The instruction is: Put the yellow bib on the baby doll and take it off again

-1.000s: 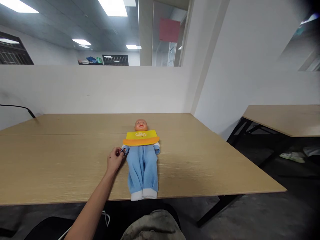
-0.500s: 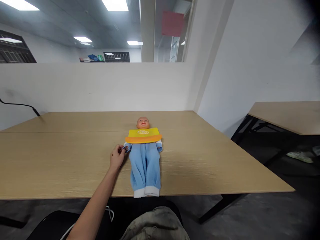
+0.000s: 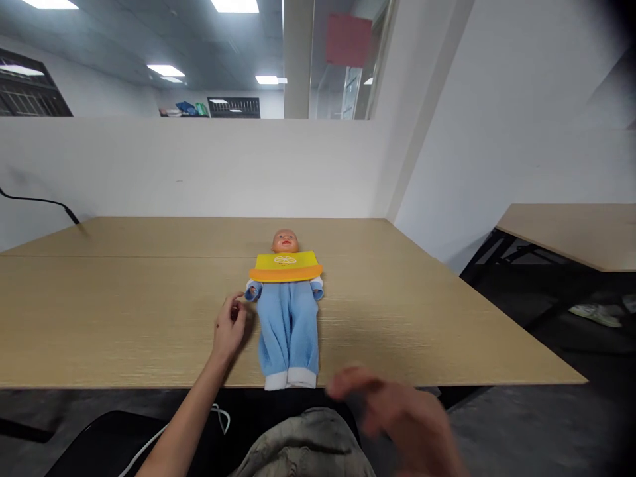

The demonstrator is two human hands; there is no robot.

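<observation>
A baby doll (image 3: 285, 241) lies on its back on the table, its head toward the wall. It wears light blue trousers (image 3: 288, 324) with white cuffs, and blue sleeves with white on them. Across its chest lies a yellow bib (image 3: 285, 260) with a white print and an orange pocket edge. My left hand (image 3: 230, 328) rests on the table beside the doll's left-side sleeve (image 3: 253, 290), fingers loosely bent and apart, holding nothing. The index fingertip is close to the sleeve; whether it touches is unclear. My right hand (image 3: 397, 411), blurred by motion, is at the table's front edge with fingers apart and nothing visible in them.
The wooden table (image 3: 124, 311) reaches back to a white wall with a window. A black cable (image 3: 44, 199) hangs at the far left. Another table (image 3: 571, 232) stands to the right. A white cord (image 3: 218, 417) lies near my lap.
My left hand has let go of the doll's sleeve cuff and drawn back slightly toward me. My right hand has come into view from the lower right. The doll lies as before.
</observation>
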